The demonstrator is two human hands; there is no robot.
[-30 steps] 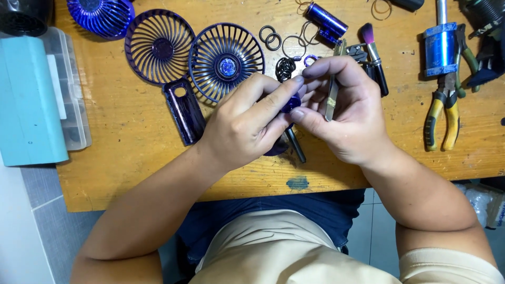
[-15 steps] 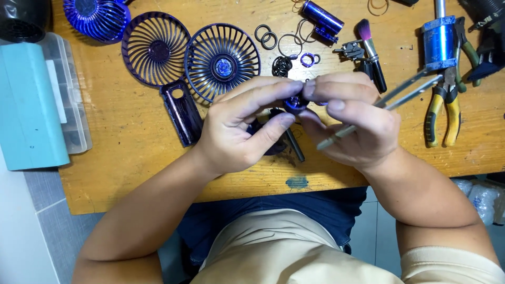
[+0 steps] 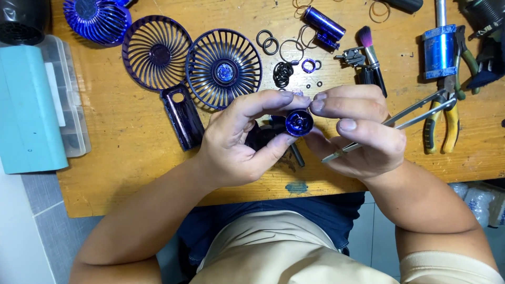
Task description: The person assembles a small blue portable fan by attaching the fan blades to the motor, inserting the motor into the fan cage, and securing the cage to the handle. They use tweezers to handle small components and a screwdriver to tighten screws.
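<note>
**Small blue cap held over the tabletop, fan parts laid out beyond**

1. Fingers. Left hand (image 3: pixel 239 139): thumb and forefinger closed narrowly on a small round blue cap (image 3: pixel 299 122), thumb at its near edge, forefinger arching over its far edge. Right hand (image 3: pixel 357 131): forefinger tip touching the cap's right side; the other fingers curled around metal tweezers (image 3: pixel 392 126), which slant up to the right, tips pointing near-left.

2. Cap. Held above the tabletop (image 3: pixel 131 168), between the two hands, open face towards the camera. A dark part (image 3: pixel 265 135) sits just behind it in the left palm; its kind cannot be told.

3. Just beyond the hands. Round blue fan grille (image 3: pixel 223 68) with a hub at its centre, flat on the tabletop. Second grille (image 3: pixel 157 52) touching its left edge. Dark blue handle casing (image 3: pixel 181 115) near of the two grilles, just left of the left hand. Black rings (image 3: pixel 283 73) right of the first grille.

4. Far edge. Blue fan housing (image 3: pixel 97 18) at far left. Blue cylinder (image 3: pixel 323 23) far of the right hand. Brush (image 3: pixel 371 58) with a pink tip beside it.

5. Right side. Yellow-handled pliers (image 3: pixel 444 118) just right of the tweezers. Blue-bodied tool (image 3: pixel 439 50) far of the pliers.

6. Left side. Teal box (image 3: pixel 26 110) lying on a clear plastic organiser (image 3: pixel 71 100), at the tabletop's left end.
</note>
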